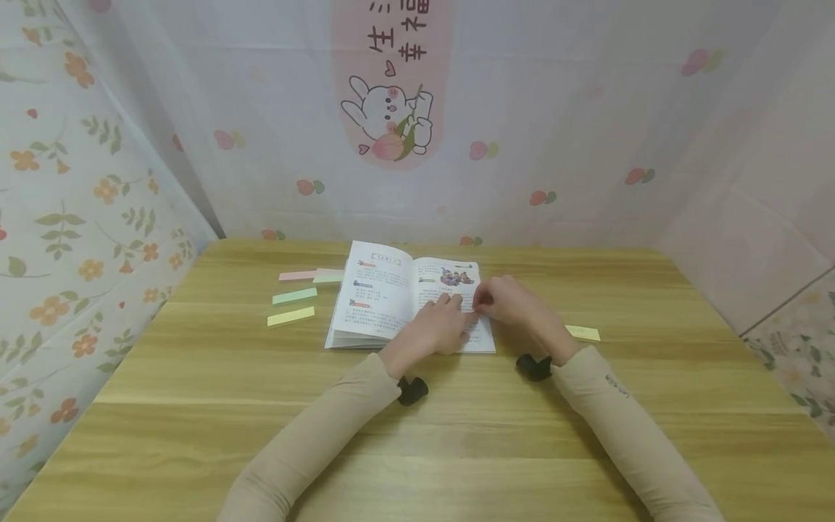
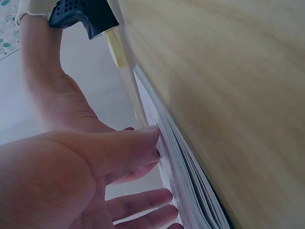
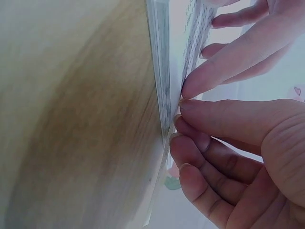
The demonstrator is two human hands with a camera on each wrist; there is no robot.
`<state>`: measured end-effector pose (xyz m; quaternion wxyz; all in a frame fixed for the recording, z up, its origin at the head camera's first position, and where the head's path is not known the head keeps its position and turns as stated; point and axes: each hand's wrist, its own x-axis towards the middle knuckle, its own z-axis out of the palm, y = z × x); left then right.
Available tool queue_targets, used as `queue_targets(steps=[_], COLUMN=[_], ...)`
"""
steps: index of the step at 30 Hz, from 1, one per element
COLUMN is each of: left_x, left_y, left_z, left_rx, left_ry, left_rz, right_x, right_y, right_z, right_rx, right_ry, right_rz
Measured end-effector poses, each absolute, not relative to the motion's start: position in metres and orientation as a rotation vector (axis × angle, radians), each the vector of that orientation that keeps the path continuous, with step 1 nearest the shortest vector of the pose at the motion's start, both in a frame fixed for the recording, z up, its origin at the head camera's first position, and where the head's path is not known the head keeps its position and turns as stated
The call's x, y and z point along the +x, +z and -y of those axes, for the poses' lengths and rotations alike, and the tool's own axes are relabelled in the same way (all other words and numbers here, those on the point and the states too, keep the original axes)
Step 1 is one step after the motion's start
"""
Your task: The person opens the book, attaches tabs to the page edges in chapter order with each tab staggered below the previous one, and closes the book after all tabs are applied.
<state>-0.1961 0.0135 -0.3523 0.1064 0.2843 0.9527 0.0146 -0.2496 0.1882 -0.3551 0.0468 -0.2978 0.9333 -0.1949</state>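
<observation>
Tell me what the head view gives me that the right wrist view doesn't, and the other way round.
Only the head view shows the colored strips left of the open book, the yellow strip by the right forearm, and the rabbit print on the curtain.

Only the right wrist view shows the inner side of the right hand close up, fingers curled by the layered page edges; whether they pinch anything is unclear.

Both share the left hand at the book, the right hand beside it, the table and the curtain.
</observation>
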Motion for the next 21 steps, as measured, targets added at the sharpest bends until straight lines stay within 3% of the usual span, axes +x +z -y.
queue_targets(steps=[21], left_x=[-0.199], left_y=[-0.34], left_z=[0.005], left_rx=[0.785], left_ry=[0.265], left_rz=[-2.941], right_x=[-0.245], right_y=[-0.345], right_z=[-0.181], right_rx=[-0.92], right_ry=[-0.694], right_rz=[-2.924])
